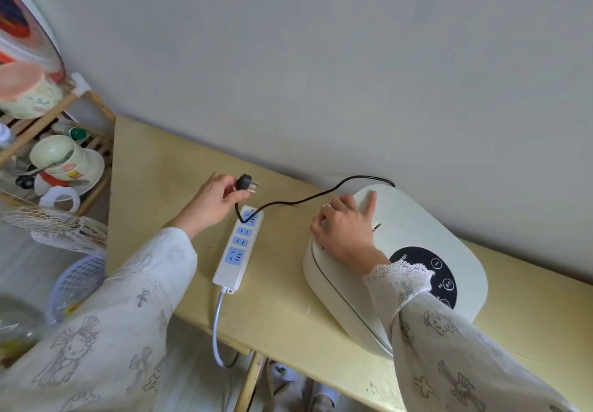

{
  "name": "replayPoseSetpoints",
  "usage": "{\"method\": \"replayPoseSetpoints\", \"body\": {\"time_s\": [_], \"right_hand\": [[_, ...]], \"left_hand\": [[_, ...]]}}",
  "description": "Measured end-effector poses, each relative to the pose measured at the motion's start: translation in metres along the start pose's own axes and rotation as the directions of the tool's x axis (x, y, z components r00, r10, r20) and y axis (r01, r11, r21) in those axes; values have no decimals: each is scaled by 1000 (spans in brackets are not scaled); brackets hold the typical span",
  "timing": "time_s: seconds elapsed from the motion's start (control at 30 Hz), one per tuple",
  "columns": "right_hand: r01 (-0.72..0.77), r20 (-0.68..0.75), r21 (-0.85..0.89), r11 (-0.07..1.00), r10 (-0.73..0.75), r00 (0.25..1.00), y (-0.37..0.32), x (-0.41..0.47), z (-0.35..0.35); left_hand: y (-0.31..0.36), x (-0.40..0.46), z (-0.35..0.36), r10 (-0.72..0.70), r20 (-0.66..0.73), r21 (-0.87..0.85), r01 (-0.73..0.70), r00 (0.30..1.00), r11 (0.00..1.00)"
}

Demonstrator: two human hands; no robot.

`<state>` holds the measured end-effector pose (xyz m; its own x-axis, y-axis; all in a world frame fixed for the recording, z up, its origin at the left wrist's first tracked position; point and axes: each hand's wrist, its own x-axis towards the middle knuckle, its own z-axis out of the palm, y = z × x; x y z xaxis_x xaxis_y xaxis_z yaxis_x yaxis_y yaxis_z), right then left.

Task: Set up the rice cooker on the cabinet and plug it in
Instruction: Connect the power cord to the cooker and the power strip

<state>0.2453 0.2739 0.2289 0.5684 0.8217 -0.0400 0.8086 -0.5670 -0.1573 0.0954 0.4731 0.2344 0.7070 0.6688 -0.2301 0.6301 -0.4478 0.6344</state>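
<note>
Nearest me, on the yellow cabinet top (282, 299), my right hand (345, 230) lies flat with fingers spread on the white rice cooker (414, 238) lid, gripping nothing. Just left, a white power strip (239, 246) lies with its sockets up. Beyond its far end, my left hand (213, 201) pinches the black plug (245, 183), prongs bare, above the strip. Its cord (308, 199) runs back behind the cooker, near the wall (321, 58).
</note>
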Motion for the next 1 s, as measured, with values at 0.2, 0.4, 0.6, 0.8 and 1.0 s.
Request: {"method": "replayPoseSetpoints", "body": {"time_s": [0.2, 0.4, 0.6, 0.8, 1.0], "right_hand": [[3, -110, -3, 1000, -3, 994, -3, -3, 2], [-3, -157, -21, 1000, 0, 988, -6, -3, 2], [-6, -173, -51, 999, -2, 985, -5, 0, 1], [-15, -184, -44, 999, 6, 983, -5, 1, 3], [-24, -136, -1, 1000, 24, 990, -4, 1, 3]], "left_hand": [[-5, 16, 3, -58, -54, -471, 25, 997, 882], [4, 39, 4, -96, -1, -787, 59, 995, 614], [8, 52, -1, 147, 19, -388, -129, 989, 912], [-23, 48, 10, 307, 142, 269, -335, 941, 903], [-68, 31, 35, 259, 255, 502, -357, 931, 788]]}}
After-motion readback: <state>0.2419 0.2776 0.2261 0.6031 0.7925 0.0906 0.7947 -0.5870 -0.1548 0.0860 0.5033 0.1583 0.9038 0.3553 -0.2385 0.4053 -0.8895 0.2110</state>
